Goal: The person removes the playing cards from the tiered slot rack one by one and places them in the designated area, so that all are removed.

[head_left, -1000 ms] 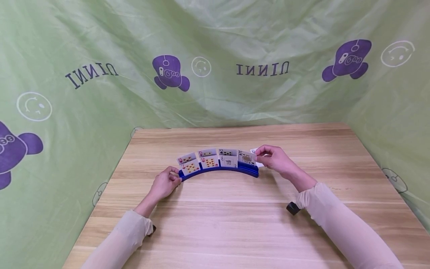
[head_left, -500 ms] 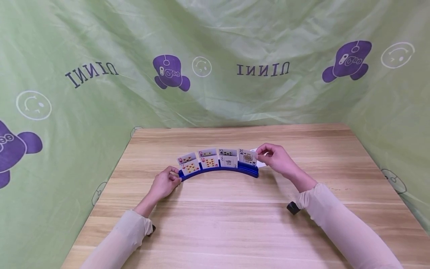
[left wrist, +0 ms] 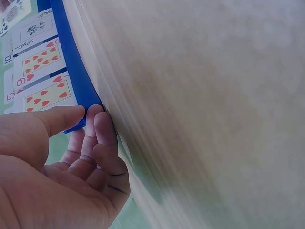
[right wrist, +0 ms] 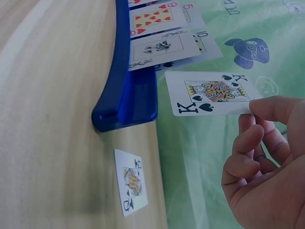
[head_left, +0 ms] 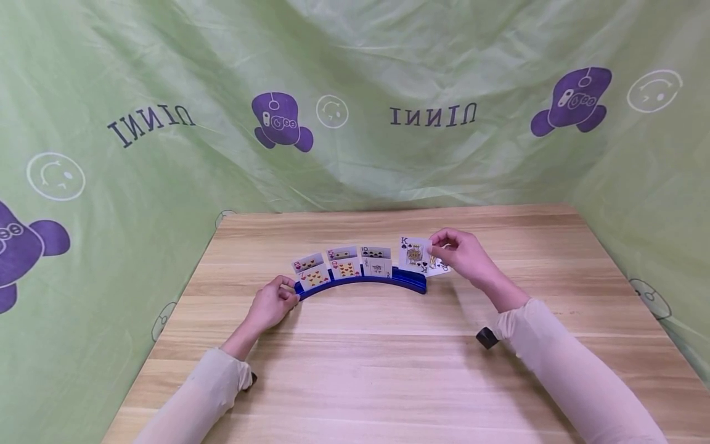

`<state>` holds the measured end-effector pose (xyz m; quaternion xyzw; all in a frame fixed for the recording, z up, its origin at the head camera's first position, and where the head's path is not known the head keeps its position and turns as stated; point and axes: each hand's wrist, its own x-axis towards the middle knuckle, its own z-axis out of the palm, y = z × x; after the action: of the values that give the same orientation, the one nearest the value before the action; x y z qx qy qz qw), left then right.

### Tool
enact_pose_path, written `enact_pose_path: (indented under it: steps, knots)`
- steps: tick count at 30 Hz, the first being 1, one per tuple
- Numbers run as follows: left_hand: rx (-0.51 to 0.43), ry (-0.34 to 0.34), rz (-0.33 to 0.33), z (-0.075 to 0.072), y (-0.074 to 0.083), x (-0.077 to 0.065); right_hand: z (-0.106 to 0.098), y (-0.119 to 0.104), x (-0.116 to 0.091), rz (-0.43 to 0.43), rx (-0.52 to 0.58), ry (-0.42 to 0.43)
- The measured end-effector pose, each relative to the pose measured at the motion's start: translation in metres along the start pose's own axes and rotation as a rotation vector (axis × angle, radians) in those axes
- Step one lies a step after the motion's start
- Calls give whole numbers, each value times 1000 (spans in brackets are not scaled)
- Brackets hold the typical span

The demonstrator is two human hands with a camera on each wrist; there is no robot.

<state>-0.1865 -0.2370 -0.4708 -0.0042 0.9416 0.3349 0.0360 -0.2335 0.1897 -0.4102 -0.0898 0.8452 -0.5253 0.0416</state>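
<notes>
A curved blue card holder (head_left: 409, 282) stands on the table, with playing cards upright in two rows. My left hand (head_left: 273, 302) pinches the holder's left end between thumb and fingers, beside the seven of hearts (left wrist: 46, 97). Above the holder's right end, my right hand (head_left: 465, 256) pinches the king of spades (right wrist: 214, 93) by one edge, apart from the holder in the right wrist view. A queen card (right wrist: 129, 182) lies face up on the table just past that end, partly hidden behind the king in the head view.
The nine of hearts (head_left: 347, 269) and a joker (head_left: 377, 267) fill out the front row. Behind them stand an eight (head_left: 308, 262), a five (head_left: 342, 253) and a ten (head_left: 376, 252). A green printed cloth (head_left: 355, 166) hangs around the wooden table (head_left: 355, 370).
The king of spades has risen out of the holder's right end in my right hand, which moved up and slightly right. My left hand stays on the holder.
</notes>
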Motion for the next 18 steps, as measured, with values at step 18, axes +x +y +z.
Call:
enact_pose_path:
  steps: [18]
  knots:
    - [3,4,19,-1,1,-1,-22,8,9,108,138,-4]
